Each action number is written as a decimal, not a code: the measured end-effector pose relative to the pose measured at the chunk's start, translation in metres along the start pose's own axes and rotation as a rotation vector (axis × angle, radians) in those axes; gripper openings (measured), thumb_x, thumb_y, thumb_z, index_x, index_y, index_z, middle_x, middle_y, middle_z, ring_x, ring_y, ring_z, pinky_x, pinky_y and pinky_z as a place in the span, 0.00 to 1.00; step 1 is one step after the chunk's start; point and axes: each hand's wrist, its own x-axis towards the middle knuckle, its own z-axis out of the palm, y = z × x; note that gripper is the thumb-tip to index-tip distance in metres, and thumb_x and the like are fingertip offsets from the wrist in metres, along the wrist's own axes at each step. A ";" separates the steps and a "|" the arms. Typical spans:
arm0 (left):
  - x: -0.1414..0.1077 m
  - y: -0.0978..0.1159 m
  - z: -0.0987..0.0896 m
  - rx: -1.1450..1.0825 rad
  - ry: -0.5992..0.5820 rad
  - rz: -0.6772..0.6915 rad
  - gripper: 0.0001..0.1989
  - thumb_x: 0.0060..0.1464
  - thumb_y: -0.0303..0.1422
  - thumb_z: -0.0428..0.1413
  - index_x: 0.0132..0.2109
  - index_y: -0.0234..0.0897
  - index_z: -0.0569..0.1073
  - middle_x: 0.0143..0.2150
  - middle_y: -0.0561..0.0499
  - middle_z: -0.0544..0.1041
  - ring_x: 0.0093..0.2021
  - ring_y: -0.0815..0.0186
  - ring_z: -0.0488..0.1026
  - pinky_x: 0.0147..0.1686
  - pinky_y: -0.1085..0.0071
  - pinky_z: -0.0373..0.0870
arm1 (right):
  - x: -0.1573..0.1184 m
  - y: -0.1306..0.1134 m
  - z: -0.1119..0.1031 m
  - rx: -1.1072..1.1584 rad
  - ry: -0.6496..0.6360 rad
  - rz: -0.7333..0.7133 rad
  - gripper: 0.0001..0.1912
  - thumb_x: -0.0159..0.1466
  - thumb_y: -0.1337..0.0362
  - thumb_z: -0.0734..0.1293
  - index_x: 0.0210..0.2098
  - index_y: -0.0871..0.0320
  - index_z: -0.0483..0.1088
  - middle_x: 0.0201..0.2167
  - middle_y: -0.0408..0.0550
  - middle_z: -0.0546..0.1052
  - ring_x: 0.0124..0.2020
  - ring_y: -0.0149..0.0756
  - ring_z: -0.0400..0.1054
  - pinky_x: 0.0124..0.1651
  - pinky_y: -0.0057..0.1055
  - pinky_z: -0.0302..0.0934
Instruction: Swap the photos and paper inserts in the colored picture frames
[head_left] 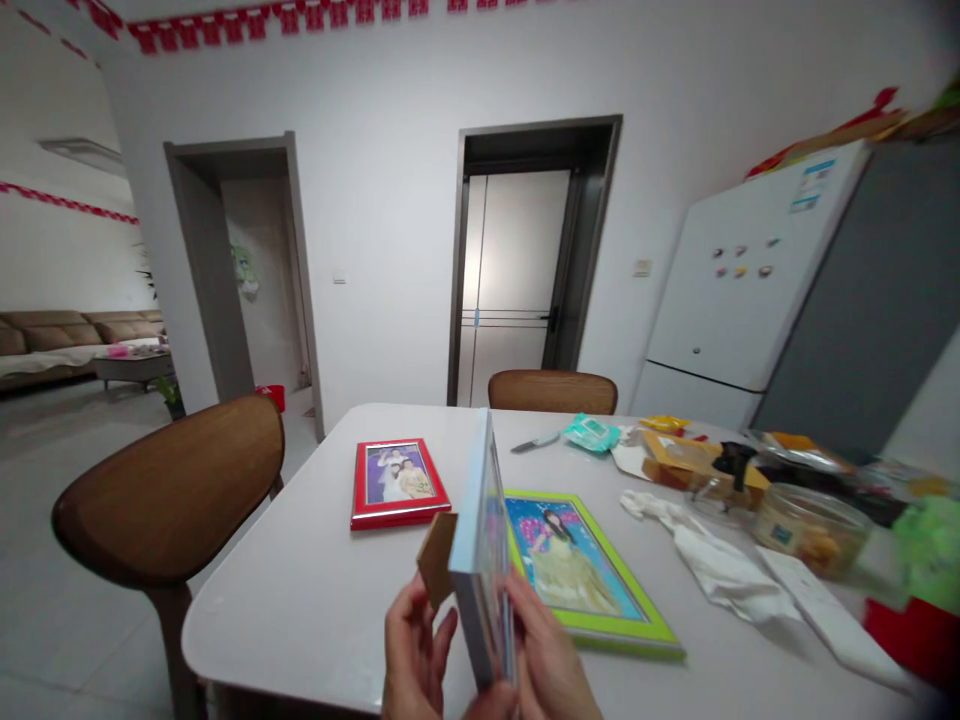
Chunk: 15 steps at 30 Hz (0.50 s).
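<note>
A light blue picture frame (471, 530) stands upright above the near edge of the table, turned almost edge-on to me. Its brown stand flap (437, 560) sticks out from the back, on the left. The fingers of my left hand (412, 650) curl at that flap and around the frame's lower back. Against the glass side, my right hand (551, 650) grips the same frame. Just to its right lies a lime green picture frame (630, 590) with a photo of a person in a pale dress. Farther left, a red picture frame (401, 520) lies face up.
A knife (536, 442) and a teal wipes packet (592, 432) lie toward the back. Crumpled white tissue (720, 570), a clear plastic tub (810, 530) and a brown paper packet (682, 455) crowd the right side. Wooden chairs (172, 490) stand at the left and far edges.
</note>
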 end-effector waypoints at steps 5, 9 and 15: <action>0.035 0.012 0.020 -0.129 -0.084 -0.187 0.32 0.43 0.31 0.55 0.54 0.36 0.49 0.50 0.41 0.66 0.46 0.58 0.68 0.45 0.64 0.66 | 0.043 -0.047 -0.082 -0.171 0.159 0.174 0.28 0.54 0.58 0.58 0.54 0.55 0.54 0.33 0.45 0.76 0.29 0.37 0.71 0.28 0.30 0.64; 0.048 -0.028 0.049 -0.128 -0.164 -0.312 0.28 0.41 0.22 0.51 0.52 0.32 0.53 0.51 0.40 0.66 0.48 0.62 0.67 0.45 0.69 0.65 | 0.076 -0.049 -0.145 -0.590 0.286 0.171 0.26 0.53 0.62 0.59 0.51 0.64 0.59 0.34 0.49 0.76 0.30 0.37 0.71 0.33 0.30 0.63; 0.050 -0.072 0.071 0.367 -0.210 -0.257 0.26 0.41 0.22 0.50 0.51 0.30 0.59 0.49 0.44 0.68 0.48 0.65 0.65 0.49 0.71 0.60 | 0.094 -0.023 -0.192 -0.854 0.312 0.157 0.26 0.51 0.62 0.60 0.47 0.69 0.63 0.35 0.52 0.76 0.33 0.38 0.70 0.37 0.29 0.61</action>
